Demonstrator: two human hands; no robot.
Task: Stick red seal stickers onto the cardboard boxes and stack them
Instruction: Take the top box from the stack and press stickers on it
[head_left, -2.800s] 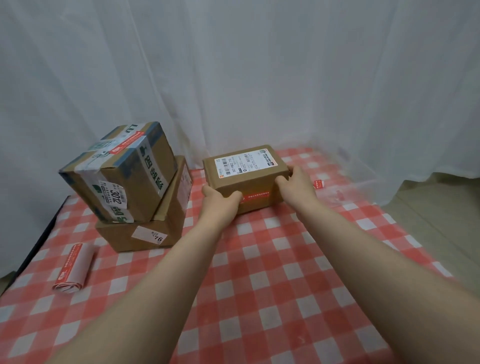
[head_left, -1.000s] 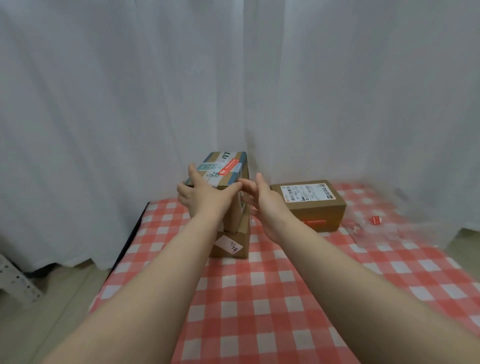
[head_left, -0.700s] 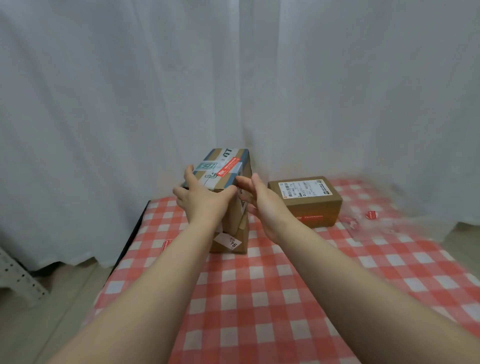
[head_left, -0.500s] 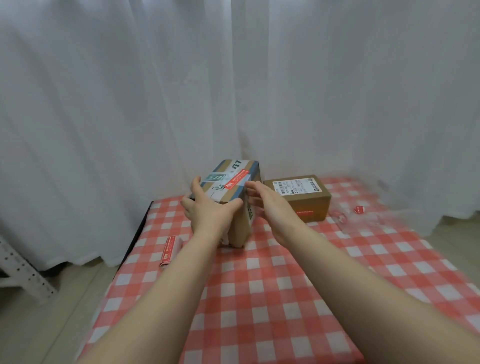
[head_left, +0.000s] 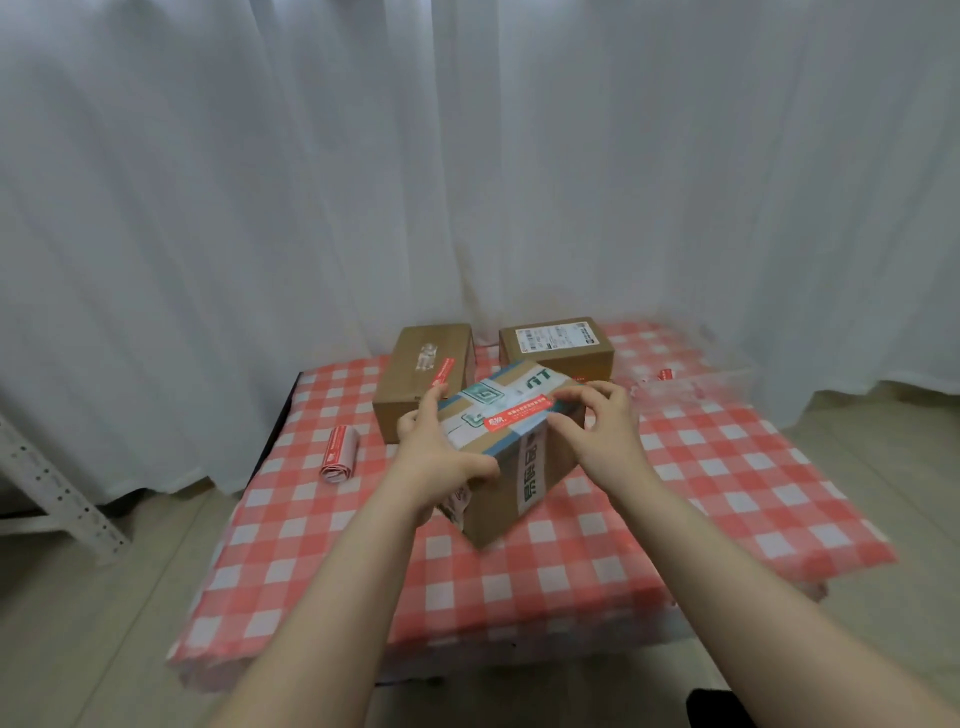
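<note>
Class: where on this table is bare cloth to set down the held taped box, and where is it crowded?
Free: the near strip of checked cloth before the taped box; the right side, from the right hand to the cloth's edge. Crowded: the back, with the plain box, labelled box and, leftward, sticker roll.

Taped cardboard box (head_left: 511, 467) tilted (1 red sticker (head_left: 517, 414) across top).

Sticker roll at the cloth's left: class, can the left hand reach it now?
Probably, once freed: the left hand grips the taped box, but the sticker roll lies uncovered, nothing between them.
</note>
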